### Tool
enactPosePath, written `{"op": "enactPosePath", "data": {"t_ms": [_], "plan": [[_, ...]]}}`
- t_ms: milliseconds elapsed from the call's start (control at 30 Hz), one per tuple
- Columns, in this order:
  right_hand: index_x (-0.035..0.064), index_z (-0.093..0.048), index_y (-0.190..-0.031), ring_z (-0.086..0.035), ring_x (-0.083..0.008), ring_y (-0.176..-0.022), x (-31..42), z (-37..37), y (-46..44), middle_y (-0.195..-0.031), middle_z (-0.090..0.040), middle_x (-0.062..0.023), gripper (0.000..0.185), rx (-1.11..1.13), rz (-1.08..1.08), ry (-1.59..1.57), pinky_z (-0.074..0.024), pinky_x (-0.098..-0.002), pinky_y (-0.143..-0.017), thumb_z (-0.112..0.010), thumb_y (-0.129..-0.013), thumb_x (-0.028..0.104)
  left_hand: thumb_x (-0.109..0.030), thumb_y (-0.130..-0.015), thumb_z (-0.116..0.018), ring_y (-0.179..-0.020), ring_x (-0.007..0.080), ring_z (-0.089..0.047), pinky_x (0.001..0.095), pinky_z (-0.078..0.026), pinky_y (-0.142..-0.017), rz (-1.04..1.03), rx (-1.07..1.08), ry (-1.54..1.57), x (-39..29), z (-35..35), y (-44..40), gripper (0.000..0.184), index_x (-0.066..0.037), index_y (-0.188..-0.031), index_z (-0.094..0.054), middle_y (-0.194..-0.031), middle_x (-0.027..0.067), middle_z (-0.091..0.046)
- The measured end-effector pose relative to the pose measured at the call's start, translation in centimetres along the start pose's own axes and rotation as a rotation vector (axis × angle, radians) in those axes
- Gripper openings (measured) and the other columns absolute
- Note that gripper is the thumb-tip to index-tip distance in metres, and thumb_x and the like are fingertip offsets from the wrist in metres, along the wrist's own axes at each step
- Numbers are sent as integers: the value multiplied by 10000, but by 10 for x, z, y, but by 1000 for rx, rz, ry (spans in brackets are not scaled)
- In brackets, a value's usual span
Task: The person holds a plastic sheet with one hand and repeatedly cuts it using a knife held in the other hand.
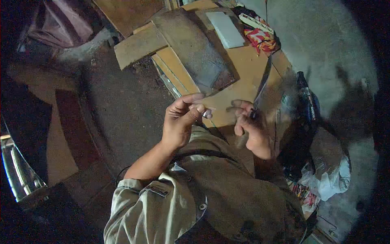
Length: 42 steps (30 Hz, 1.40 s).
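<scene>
Left hand (pixel 178 120): mid-frame, half-curled, thumb near forefinger
Right hand (pixel 252 129): right of centre, loosely curled, blurred
Grip: can't tell for either, too dim

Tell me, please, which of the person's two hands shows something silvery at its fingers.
The left hand: a shiny silvery piece shows on it, whereas the right hand shows a small dark piece.

Metallic gloss is being shown by the small silver piece (pixel 205 114) at the left hand (pixel 180 120), smooth plastic-like finish by the white rectangular slab (pixel 226 29), creased matt cloth by the khaki shirt (pixel 148 211).
</scene>
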State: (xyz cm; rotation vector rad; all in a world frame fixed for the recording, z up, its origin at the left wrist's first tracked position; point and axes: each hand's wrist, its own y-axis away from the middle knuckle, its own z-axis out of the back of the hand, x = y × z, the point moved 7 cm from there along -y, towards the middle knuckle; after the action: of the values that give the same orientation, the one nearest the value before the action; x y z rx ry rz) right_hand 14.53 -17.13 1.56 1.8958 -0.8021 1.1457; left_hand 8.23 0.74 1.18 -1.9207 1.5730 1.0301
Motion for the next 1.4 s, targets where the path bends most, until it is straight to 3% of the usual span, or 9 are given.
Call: {"op": "enactPosePath", "data": {"t_ms": [33, 167, 400, 800, 1033, 1233, 1400], "plan": [[-27, -530, -1037, -466, -66, -533, 0, -3, 1, -800, -589, -51, 367, -24, 37, -6, -361, -213, -488, -684, -761, 159, -69, -870, -597, -765, 139, -621, 250, -480, -653, 2, 1, 0, -1, -1, 1, 229, -6, -1090, -574, -848, 79, -661], [25, -559, -906, -466, -59, -534, 12, -7, -2, -662, -546, 10, 210, -115, 152, 165, -363, -218, -484, -685, -786, 143, -79, -867, -606, -761, 135, -625, 254, -489, -668, 6, -22, -72, 2, 3, 6, 232, -6, -1086, -581, -850, 72, -664], [36, -567, -905, -471, -51, -557, 18, -12, -6, -712, -567, 9, 202, -114, 103, 357, -385, -211, -502, -691, -789, 146, -109, -860, -632, -752, 129, -630, 262, -503, -674, 57, -49, -172, -6, 10, 9, 142, 3, -948, -631, -823, 65, -661], [29, -565, -911, -459, -53, -538, 23, -21, -11, -682, -561, 7, 193, -104, 144, 234, -373, -208, -492, -676, -810, 150, -140, -854, -638, -643, 126, -614, 259, -493, -605, 81, -129, -167, -11, 24, 12, 139, -4, -826, -642, -741, 72, -659], [26, -576, -881, -465, -50, -547, 25, -25, -17, -696, -572, 3, 185, -72, 157, 218, -373, -207, -488, -691, -790, 139, -140, -848, -645, -684, 136, -624, 263, -498, -643, 90, -100, -176, -14, 30, 17, 135, -6, -830, -642, -771, 75, -662], [20, -580, -878, -465, -56, -539, 33, -37, -24, -672, -553, 7, 163, 36, 80, 399, -365, -210, -492, -670, -786, 118, -85, -803, -673, -709, 138, -618, 279, -496, -674, 186, 158, -367, -13, 25, 15, 101, 4, -845, -651, -787, 53, -662], [4, -561, -898, -463, -61, -523, 36, -47, -25, -684, -564, -7, 195, 45, 123, 271, -357, -214, -484, -664, -768, 107, -82, -844, -636, -709, 126, -614, 274, -502, -680, 156, -16, -231, -12, 22, 17, 112, 26, -877, -640, -781, 59, -655]]}}
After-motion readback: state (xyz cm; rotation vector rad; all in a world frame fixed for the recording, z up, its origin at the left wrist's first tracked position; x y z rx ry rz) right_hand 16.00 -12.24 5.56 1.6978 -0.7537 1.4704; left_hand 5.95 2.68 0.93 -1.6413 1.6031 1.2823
